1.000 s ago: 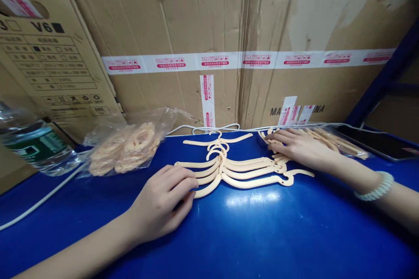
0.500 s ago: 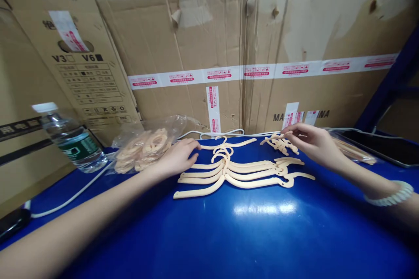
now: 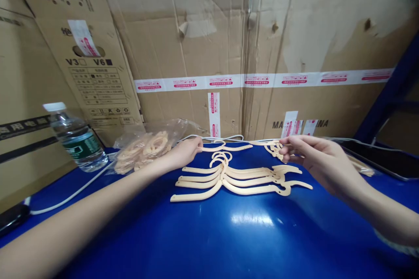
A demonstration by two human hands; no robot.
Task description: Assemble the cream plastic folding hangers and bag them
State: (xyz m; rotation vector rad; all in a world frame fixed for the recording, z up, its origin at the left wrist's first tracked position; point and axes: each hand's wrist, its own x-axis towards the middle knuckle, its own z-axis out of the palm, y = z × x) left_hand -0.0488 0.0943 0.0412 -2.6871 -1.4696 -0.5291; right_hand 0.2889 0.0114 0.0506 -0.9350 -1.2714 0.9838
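At the back of the blue table [image 3: 203, 244], my left hand [image 3: 186, 151] has its fingers closed on the left end of a beige hanger [image 3: 240, 148] lying flat. Pinched in my right hand [image 3: 310, 154] is a slim beige curved piece [image 3: 262, 142], partly hidden by the fingers. Small beige hook-shaped parts [image 3: 274, 150] lie just under that hand. Nearer to me, several beige hangers [image 3: 203, 196] overlap in a stack, their hooks pointing away. Curved beige pieces [image 3: 303, 184] are joined to their right ends.
A clear bag [image 3: 144, 150] of beige parts lies at left, beside a water bottle [image 3: 78, 141]. Cardboard boxes [image 3: 196, 56] stand along the back. A white cable [image 3: 72, 202] crosses the left side. A dark flat device [image 3: 376, 157] and another bag [image 3: 362, 165] are at right.
My left hand has moved forward and closed on the back hanger's left end. My right hand has come slightly lower, still pinching the curved piece. The view has shifted a little.
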